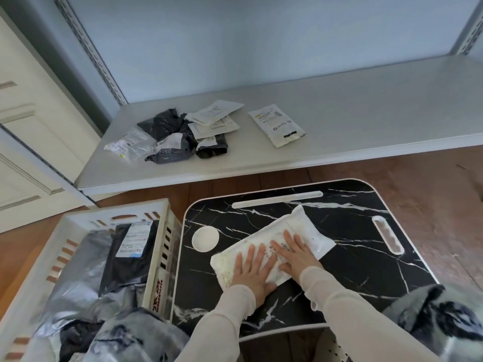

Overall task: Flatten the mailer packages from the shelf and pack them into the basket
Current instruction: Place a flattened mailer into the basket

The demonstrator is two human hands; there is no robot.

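Observation:
A white mailer [300,226] lies slanted on the black marble lap table [347,231]. My left hand [252,273] presses flat on its near end, fingers spread. My right hand [295,253] presses flat on its middle, right beside the left. The white slatted basket [167,231] stands to the left of the table and holds grey and black mailers [125,259]. On the low white shelf [339,113] lies a heap of black, grey and white mailers [183,131], with a single white mailer [277,124] apart to its right.
A white round dish recess [205,238] sits in the table's left part, slots [277,199] at its far and right edges. Wooden floor [444,184] shows around the table. A white door [31,126] stands at the left. My patterned knees [439,317] flank the table.

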